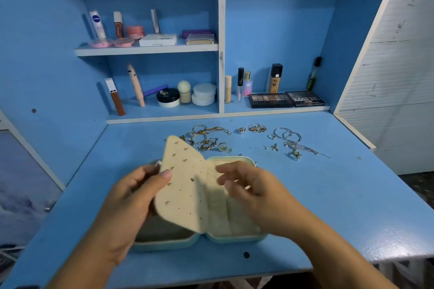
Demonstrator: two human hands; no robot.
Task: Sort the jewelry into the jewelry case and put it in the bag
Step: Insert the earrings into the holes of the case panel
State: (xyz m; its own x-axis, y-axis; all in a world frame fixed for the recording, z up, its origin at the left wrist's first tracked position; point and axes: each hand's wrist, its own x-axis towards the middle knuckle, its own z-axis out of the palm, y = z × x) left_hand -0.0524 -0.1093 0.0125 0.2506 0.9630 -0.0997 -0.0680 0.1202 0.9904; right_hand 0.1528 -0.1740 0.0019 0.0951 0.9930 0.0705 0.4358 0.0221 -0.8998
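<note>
while open, 1 jewelry case [237,239], 2 hands [131,199] [253,192]

Blue surface [328,195], shelf unit at far side, cosmetics only.
Upper shelf [145,50], left: Nivea tube [97,23], pink jar [135,31], white box [157,40], purple box [196,32]. Lower left bay: brown lip tube [115,96] leaning, black-lidded jar [168,97], two stacked white jars [203,94]. Right bay: foundation bottle [274,78], perfume bottle [247,84], eyeshadow palette [270,100] touching MATTE palette [305,98]. White slatted panel [399,77] far right.
</note>
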